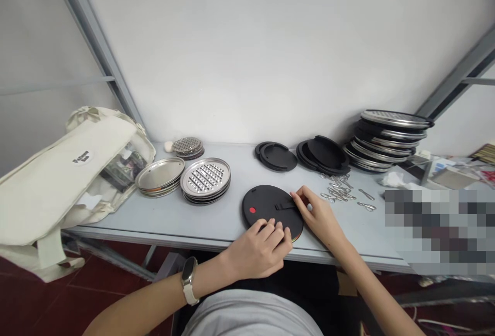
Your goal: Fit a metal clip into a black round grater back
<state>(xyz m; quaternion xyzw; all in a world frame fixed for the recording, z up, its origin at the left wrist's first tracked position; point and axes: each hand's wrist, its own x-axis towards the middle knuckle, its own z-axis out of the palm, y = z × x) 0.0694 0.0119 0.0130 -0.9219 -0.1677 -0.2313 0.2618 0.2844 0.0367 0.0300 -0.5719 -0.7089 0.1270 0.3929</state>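
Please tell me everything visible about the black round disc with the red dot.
The black disc is round, matte and plastic-looking, and lies flat on the grey table near its front edge. It carries a red dot on the left and a short black tab near the middle. A coloured edge shows underneath at the lower right. The left hand rests on its near rim; the right hand touches its right side.
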